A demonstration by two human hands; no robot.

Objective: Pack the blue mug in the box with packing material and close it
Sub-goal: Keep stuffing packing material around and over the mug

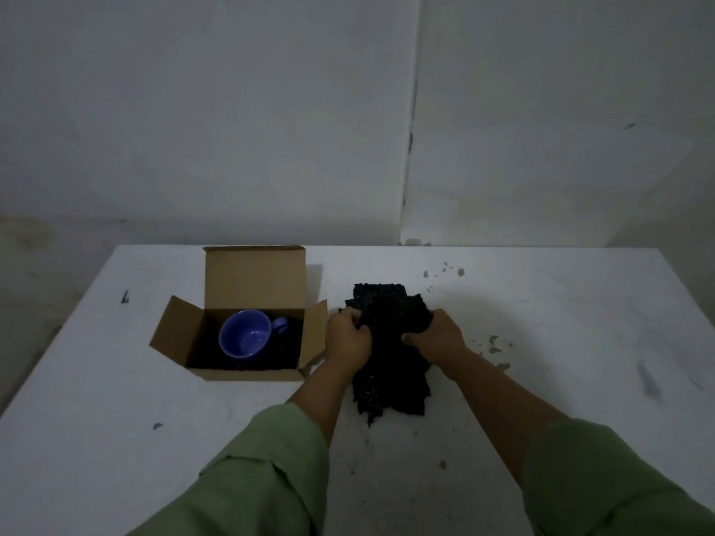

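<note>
Blue mug: lies tilted inside the box, mouth turned up toward the camera, handle pointing to the right wall; it rests on a dark layer (probably packing material already laid as a cushion, though the dim light makes this hard to confirm).

Box: open cardboard carton on the left part of the counter; the rear lid stands upright and the side flaps splay outward, which keeps the opening free for filling.

Packing material: black, bubbled sheet bunched on the counter just right of the box, near enough for a short transfer.

Left hand: fingers curled tight into the sheet's left edge, just beside the box's right flap.

Right hand: likewise clenched on the sheet's right side; the paired grip suggests gathering or crumpling it into a wad.

Counter: white, scuffed, with small flecks of debris right of the sheet.

Stage (a judgement): mug placed, top padding and closing not yet done.
</note>
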